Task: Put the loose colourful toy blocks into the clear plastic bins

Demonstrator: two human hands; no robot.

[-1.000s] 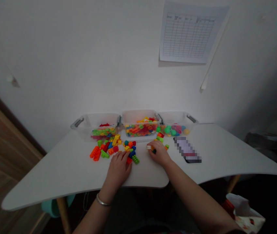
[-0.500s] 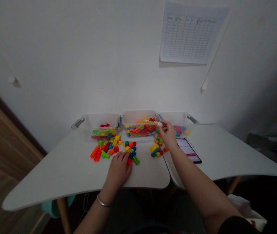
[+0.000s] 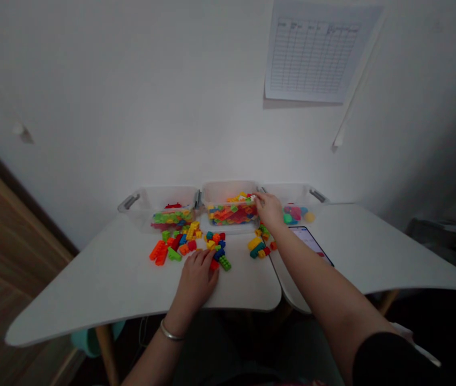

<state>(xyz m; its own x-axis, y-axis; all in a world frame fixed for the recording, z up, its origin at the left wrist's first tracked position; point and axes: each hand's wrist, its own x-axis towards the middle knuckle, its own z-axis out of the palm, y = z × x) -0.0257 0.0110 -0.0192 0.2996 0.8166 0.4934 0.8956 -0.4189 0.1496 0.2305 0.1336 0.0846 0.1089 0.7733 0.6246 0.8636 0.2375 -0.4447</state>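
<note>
A pale wall [image 3: 131,107] closes off the back of a white tabletop [image 3: 91,289], which is split by a seam near the right hand's forearm. Three clear bins stand side by side along that wall, probably so the front stays open as working space: the left bin [image 3: 143,197], the middle bin [image 3: 228,188] and the right bin [image 3: 292,190]. Their sides are see-through and their tops open, so the contents can be told at a glance and reached from above.

The right hand [image 3: 271,212] is stretched forward to the right rim of the middle bin, its thumb and fingertips pinched together on a small white piece. A fingertip grip seems to suit something so little. The left hand [image 3: 197,273] rests low on the tabletop, its fingers curled and close together over the near edge of a brick cluster [image 3: 216,244]; perhaps it steadies them, but whether it clamps any brick I cannot tell. A phone [image 3: 312,244] lies off to the right, partly behind the forearm, likely there to be out of the way yet readable.

Loose bricks [image 3: 177,241] spread left of the cluster, and a yellow-and-teal group [image 3: 256,247] sits by the seam. Smallest is the white piece [image 3: 253,198], at the rim between the fingertips
</note>
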